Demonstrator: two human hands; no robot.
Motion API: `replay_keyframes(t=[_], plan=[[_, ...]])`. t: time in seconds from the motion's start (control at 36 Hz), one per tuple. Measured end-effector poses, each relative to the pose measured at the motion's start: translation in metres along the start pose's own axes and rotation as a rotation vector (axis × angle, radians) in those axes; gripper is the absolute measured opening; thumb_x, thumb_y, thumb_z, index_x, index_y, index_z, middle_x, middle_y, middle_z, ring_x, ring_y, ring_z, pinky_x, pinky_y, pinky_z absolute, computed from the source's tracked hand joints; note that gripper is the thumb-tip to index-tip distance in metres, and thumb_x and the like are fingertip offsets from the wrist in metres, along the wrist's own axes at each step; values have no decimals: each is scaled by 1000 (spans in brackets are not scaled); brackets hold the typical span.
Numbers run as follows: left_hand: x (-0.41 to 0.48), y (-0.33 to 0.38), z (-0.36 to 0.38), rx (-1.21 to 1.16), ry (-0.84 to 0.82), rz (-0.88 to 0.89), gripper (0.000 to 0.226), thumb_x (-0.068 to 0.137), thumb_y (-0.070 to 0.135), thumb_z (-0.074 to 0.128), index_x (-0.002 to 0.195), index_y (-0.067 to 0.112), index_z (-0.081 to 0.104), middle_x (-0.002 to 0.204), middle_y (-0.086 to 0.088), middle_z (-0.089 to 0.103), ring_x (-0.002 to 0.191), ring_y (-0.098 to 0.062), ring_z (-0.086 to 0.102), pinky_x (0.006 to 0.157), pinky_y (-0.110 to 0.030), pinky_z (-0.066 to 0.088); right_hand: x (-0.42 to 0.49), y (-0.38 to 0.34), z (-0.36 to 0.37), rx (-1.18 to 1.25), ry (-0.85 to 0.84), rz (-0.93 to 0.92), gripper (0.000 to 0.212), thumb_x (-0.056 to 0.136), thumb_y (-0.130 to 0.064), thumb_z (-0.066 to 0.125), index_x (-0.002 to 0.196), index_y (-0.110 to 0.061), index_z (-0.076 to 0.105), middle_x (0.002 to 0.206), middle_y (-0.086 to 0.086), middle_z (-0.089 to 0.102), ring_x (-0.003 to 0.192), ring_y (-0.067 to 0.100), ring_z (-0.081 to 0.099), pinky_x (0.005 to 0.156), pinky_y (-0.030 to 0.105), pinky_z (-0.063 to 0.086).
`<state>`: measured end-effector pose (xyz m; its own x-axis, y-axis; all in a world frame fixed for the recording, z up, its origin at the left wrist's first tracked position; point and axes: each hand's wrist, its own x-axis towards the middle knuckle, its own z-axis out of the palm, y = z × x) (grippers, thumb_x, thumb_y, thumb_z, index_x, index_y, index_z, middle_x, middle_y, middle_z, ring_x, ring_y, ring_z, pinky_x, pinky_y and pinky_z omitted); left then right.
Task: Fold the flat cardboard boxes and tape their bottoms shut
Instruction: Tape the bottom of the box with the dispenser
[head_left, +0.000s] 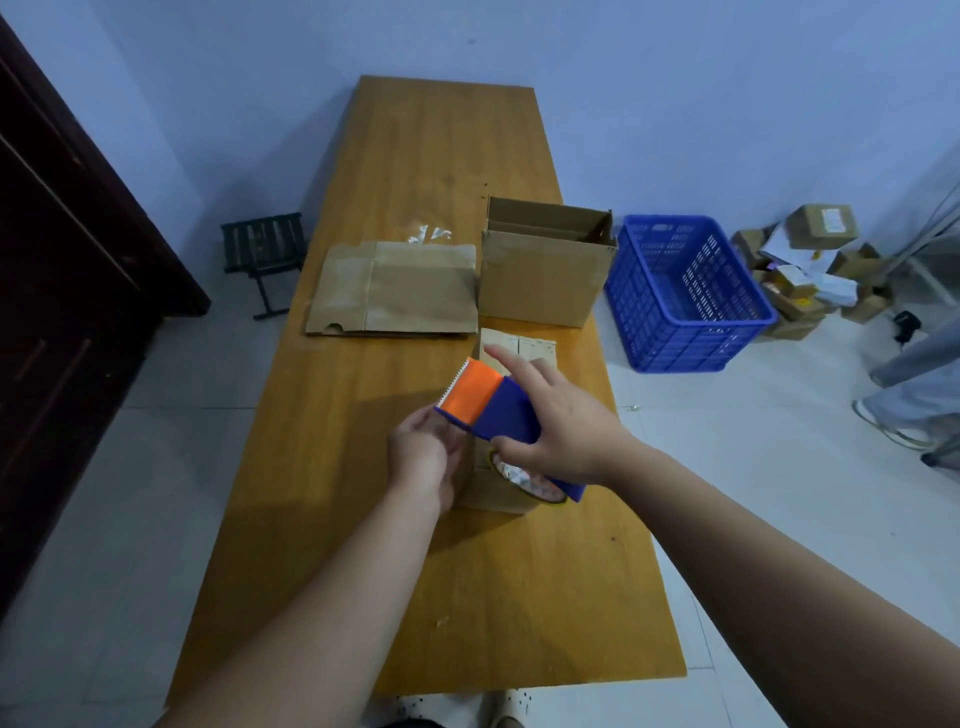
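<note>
A small folded cardboard box (524, 349) stands upside down in the middle of the wooden table (363, 519), its bottom flaps on top, mostly hidden by my hands. My right hand (561, 421) grips a blue and orange tape dispenser (488, 400) above the box, index finger stretched forward. The tape roll (524, 480) shows under it. My left hand (423, 457) is at the dispenser's toothed front end and the box's left side, fingers curled; what it holds is hidden. A stack of flat cardboard boxes (400, 288) lies further back on the left.
An open folded cardboard box (540, 275) stands behind at the right table edge. A blue plastic crate (685, 291) sits on the floor to the right, with a pile of parcels (810, 260) beyond. A small dark stool (262, 249) stands left of the table.
</note>
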<state>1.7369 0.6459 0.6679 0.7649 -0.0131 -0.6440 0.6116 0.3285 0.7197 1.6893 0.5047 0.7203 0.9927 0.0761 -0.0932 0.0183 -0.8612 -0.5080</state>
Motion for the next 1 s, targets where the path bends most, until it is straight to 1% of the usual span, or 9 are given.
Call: replay_keyframes(t=[0.06,0.17,0.42,0.5,0.58,0.64,0.72,0.81,1.0], plan=[[0,-3,2,4,18,-2,15,94,7,50,95,19,59,76,-5,65,65,-16,61,61,-27,47,-7,2,5,-125,72,-54,93,80,-60,59,148,-43,-2,129,0,37,97,15,51,80,23,41],[2,-9,4,-24,66,40,11,95,10,53,103,10,61,79,-5,63,67,-12,59,65,-22,48,-11,6,11,-140,87,-34,121,61,-79,62,149,-38,-10,130,0,29,100,10,37,85,21,31],[1,-14,3,131,72,160,17,97,14,50,97,12,66,77,1,67,70,-9,61,61,-19,46,-23,8,11,-32,101,98,95,79,-48,69,147,-31,4,134,-4,35,117,13,38,107,35,22],[-1,-14,-1,205,129,178,20,98,21,48,95,17,67,83,5,69,79,-8,62,63,-20,44,-34,8,14,113,87,129,96,83,-34,70,145,-39,-3,122,-14,33,101,-1,39,108,37,29],[-3,-14,-7,212,121,163,20,99,23,47,99,19,67,88,5,70,82,-10,62,69,-23,48,-40,16,22,277,131,151,106,82,-25,73,139,-54,-12,117,-21,33,98,-3,48,96,36,48],[-2,-15,-12,150,117,131,19,98,20,50,101,15,68,89,1,70,80,-13,62,68,-24,50,-43,22,30,358,162,198,109,80,-24,76,146,-42,-9,116,-27,34,99,-6,51,81,22,54],[1,-18,-18,4,98,52,18,96,12,53,105,4,67,87,-5,68,80,-15,63,70,-24,50,-46,24,40,431,231,278,90,80,-21,76,144,-29,14,109,-31,39,94,-18,47,69,4,45],[0,-22,-24,-89,64,8,18,93,3,55,108,-1,64,85,-8,66,75,-14,61,69,-22,49,-45,24,47,464,289,361,50,82,-11,72,120,-22,42,93,-25,47,81,-5,54,61,3,42],[-1,-31,-40,-181,29,-91,19,90,-1,57,108,-1,61,86,-12,64,74,-16,60,62,-21,53,-45,17,61,545,332,463,40,81,-6,70,105,-24,42,81,-16,49,69,1,49,49,5,38]])
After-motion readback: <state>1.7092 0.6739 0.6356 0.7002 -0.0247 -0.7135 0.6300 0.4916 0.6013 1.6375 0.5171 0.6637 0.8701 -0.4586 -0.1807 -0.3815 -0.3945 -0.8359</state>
